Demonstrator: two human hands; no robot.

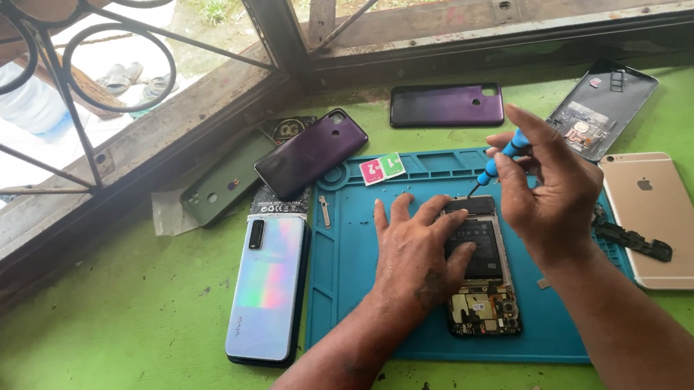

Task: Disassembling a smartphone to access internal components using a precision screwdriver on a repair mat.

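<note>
Holding one opened phone [480, 267], one screwdriver [501, 159]; two hands.

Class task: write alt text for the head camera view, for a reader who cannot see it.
A person's left hand steadies an opened phone on a blue repair mat while the right hand points a small blue screwdriver at its top edge. Other phones and back covers, including a pearly one and a gold one, lie around on a green table beneath a barred window.
</note>
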